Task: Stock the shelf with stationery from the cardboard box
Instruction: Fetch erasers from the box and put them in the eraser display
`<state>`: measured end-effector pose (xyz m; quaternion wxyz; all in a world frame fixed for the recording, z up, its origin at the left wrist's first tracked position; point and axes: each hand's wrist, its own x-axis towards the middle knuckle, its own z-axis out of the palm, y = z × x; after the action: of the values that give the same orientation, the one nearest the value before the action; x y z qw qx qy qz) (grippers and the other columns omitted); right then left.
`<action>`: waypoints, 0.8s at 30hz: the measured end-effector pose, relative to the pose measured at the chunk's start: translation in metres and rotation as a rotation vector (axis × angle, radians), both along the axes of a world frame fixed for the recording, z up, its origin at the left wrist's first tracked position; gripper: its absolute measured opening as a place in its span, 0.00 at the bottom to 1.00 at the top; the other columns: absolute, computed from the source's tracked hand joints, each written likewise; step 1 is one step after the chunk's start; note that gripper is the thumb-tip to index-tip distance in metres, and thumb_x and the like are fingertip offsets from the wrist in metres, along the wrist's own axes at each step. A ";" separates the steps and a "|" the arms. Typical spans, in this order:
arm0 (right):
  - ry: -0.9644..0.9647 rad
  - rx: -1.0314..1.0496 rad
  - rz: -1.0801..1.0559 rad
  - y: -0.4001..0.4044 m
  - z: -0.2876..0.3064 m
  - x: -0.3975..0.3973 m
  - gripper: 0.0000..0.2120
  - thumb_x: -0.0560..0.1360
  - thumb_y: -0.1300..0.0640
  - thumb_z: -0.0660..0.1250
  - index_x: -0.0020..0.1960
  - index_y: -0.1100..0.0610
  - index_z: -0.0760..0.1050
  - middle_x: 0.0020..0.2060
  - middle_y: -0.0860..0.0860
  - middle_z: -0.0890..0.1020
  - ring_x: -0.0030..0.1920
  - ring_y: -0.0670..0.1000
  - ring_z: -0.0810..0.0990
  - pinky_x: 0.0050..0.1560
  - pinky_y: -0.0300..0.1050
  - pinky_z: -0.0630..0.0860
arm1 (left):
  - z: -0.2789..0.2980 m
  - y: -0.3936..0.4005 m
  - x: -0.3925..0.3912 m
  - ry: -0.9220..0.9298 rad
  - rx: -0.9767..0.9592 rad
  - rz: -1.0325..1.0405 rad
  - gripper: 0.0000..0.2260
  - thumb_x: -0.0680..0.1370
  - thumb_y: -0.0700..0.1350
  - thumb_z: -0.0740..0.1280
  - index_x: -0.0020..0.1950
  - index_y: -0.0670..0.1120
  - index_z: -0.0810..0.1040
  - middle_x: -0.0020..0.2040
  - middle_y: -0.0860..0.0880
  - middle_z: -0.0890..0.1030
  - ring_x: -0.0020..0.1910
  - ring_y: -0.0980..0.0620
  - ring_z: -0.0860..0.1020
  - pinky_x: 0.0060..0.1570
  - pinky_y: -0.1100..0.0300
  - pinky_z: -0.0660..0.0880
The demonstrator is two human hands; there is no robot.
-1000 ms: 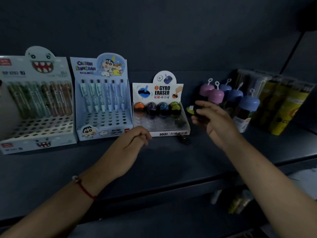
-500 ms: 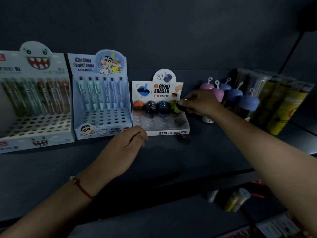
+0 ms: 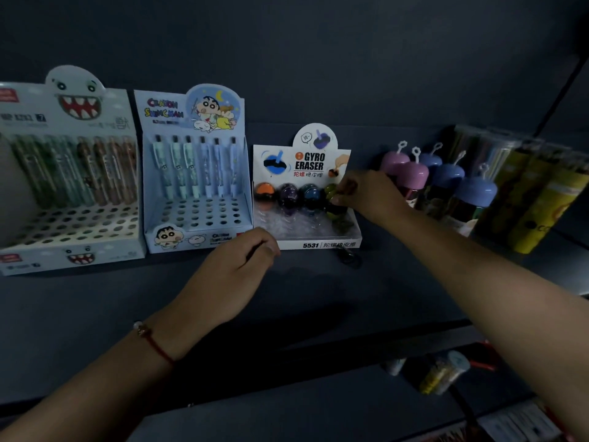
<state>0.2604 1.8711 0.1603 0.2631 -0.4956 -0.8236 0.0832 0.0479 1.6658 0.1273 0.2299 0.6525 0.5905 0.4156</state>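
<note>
1. Head view: on the dark grey shelf (image 3: 318, 298) the landmark is the white cardboard "GYRO ERASER" display tray (image 3: 307, 199). Its back row holds four round top-shaped erasers: orange, purple, blue and yellow-green.
2. A second ago the right hand (image 3: 371, 194) hung off the tray's right side with a small dark-and-yellow eraser pinched in it. It has since swung in over the tray's right end, and the fingertips (image 3: 345, 186) are now closed on the yellow-green eraser (image 3: 333, 194) at the rightmost back slot.
3. I cannot tell whether the eraser is fully seated or only being pressed down; the fingers hide its top. Another dark eraser sits just in front of it in the tray.
4. The left hand (image 3: 237, 269) has barely moved. It rests on the shelf, loosely curled against the tray's front-left corner, apparently steadying it; whether it holds anything is not visible.
5. A small dark piece (image 3: 349, 258) lies on the shelf just in front of the tray's right corner, possibly another eraser awaiting a slot.
6. Judged from this, the tray is only partly filled and its front slots look mostly bare, so the restocking seems far from done. The cardboard box is out of view.
7. Left of the tray stands a pale blue Crayon Shin-chan pen display (image 3: 194, 173).
</note>
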 end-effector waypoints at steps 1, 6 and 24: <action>-0.001 0.012 -0.009 0.000 -0.002 0.000 0.08 0.70 0.54 0.77 0.43 0.55 0.79 0.42 0.51 0.84 0.43 0.50 0.81 0.42 0.44 0.74 | 0.000 0.000 0.000 -0.008 0.000 -0.002 0.09 0.81 0.50 0.58 0.46 0.55 0.77 0.41 0.49 0.80 0.35 0.53 0.76 0.39 0.52 0.73; 0.021 0.079 -0.030 -0.006 -0.015 0.000 0.08 0.72 0.54 0.75 0.46 0.58 0.81 0.43 0.54 0.85 0.45 0.54 0.82 0.47 0.51 0.77 | 0.002 0.000 0.002 -0.022 0.011 0.014 0.02 0.78 0.50 0.67 0.49 0.56 0.76 0.44 0.57 0.79 0.42 0.60 0.77 0.41 0.69 0.72; 0.262 0.018 0.351 -0.188 -0.020 -0.054 0.23 0.72 0.49 0.74 0.66 0.47 0.75 0.61 0.39 0.73 0.64 0.41 0.67 0.64 0.33 0.63 | 0.023 -0.010 0.011 -0.870 -0.201 -0.165 0.36 0.74 0.69 0.46 0.63 0.42 0.75 0.41 0.44 0.82 0.28 0.50 0.78 0.21 0.60 0.71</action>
<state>0.2060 1.6831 0.1406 0.3537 -0.3271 -0.8568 0.1841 0.0584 1.6561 0.1508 0.5512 0.4366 0.4224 0.5720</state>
